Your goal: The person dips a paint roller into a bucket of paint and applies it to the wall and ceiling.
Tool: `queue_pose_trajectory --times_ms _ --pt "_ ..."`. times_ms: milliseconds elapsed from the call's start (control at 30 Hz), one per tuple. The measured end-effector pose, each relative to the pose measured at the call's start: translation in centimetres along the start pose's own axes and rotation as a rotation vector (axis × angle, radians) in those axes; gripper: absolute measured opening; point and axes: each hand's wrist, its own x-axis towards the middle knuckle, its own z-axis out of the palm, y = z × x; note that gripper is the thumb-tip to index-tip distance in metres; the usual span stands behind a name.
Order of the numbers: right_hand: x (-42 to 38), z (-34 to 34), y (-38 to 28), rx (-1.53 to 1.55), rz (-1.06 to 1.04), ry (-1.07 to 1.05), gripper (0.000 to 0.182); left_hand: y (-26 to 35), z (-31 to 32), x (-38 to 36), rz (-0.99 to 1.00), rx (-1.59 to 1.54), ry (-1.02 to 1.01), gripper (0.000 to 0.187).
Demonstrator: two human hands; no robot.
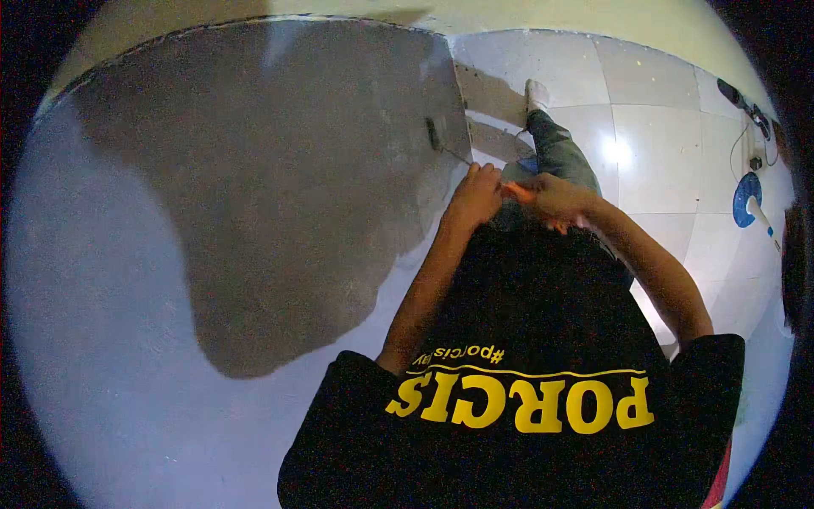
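A small paint roller [433, 134] with a thin wire frame and an orange handle [519, 192] is held in both my hands. My left hand [480, 193] is closed around the front end, where the wire meets the handle. Behind it, my right hand [555, 200] is wrapped around the orange handle. The dark-looking roller head is close to the foot of the pale bluish wall [110, 339], near where it meets the tiled floor [657, 157]. Whether it touches the wall is hard to tell.
A large shadow [280, 187] covers much of the wall. At the right on the tiles lie a blue-and-white round object [747, 200] and a dark device with a cable [746, 109]. My outstretched leg [555, 148] and foot [536, 95] rest beyond my hands.
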Motion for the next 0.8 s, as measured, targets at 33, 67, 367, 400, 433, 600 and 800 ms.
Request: queue_pose_trajectory --times_ms 33,67,367,400,433,600,800 --pt "-1.7 0.4 -1.2 -0.033 0.027 0.019 0.053 1.0 -0.7 -1.0 -0.016 0.041 -0.049 0.016" --pt "-2.6 0.5 -1.7 -0.034 0.026 0.019 0.053 1.5 -0.8 -1.8 -0.016 0.041 -0.048 0.016" --pt "5.2 -0.7 2.1 -0.08 0.038 -0.049 0.042 -3.6 3.6 1.9 -0.013 -0.012 0.026 0.017" --pt "7.5 -0.9 3.2 -0.115 0.01 -0.063 0.049 -5.5 5.3 2.9 -0.022 -0.008 0.015 0.017" --pt "9.3 -0.9 4.4 -0.152 -0.022 -0.073 0.056 -6.7 6.5 3.8 -0.028 -0.001 0.008 0.018" --pt "11.6 0.0 7.7 -0.016 -0.067 -0.052 0.054 -6.8 7.1 3.8 -0.017 -0.044 0.017 0.019" --pt "0.5 -0.2 1.6 -0.08 0.023 -0.052 0.036 -0.5 2.6 -0.1 0.006 0.073 0.002 0.02"
